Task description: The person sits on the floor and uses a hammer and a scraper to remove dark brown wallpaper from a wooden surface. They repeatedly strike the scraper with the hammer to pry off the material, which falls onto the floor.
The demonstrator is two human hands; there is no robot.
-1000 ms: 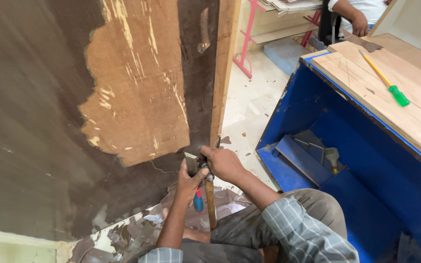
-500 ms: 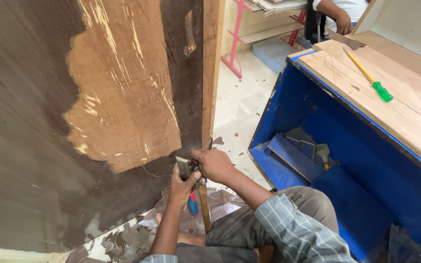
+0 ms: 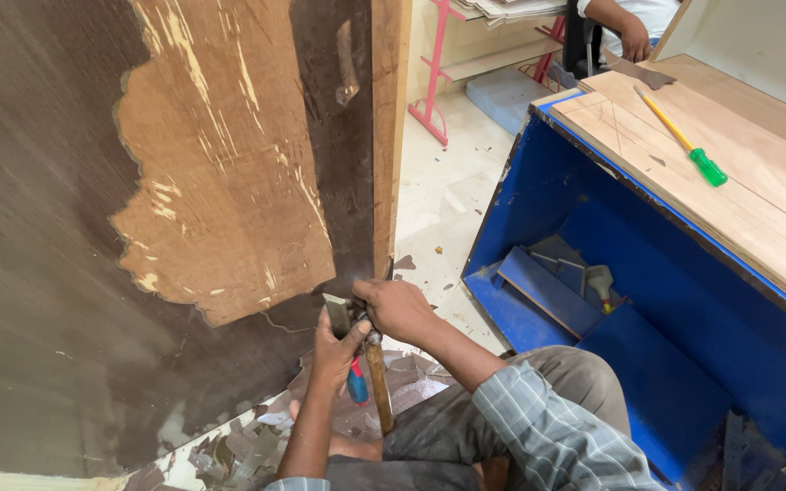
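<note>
Dark brown veneer covered most of the upright wooden board (image 3: 65,273), with a large patch of bare wood showing where the covering was gone. At the board's lower right edge, just below that bare patch, the left hand (image 3: 337,350) was wrapped around a chisel (image 3: 338,314), its flat metal blade pointing up and to the left against the veneer and its red and blue handle (image 3: 357,382) running down and away from the board. The right hand (image 3: 399,307) was clenched close to the head of a hammer (image 3: 377,382), whose wooden handle hung almost straight down beside the chisel. Both forearms reached up from the person's lap toward the board, the right sleeve checked grey. Torn veneer scraps (image 3: 247,445) lay on the floor at the board's foot. Well to the right of the board stood a blue cabinet (image 3: 593,209) with a screwdriver (image 3: 682,139) lying on top.
</note>
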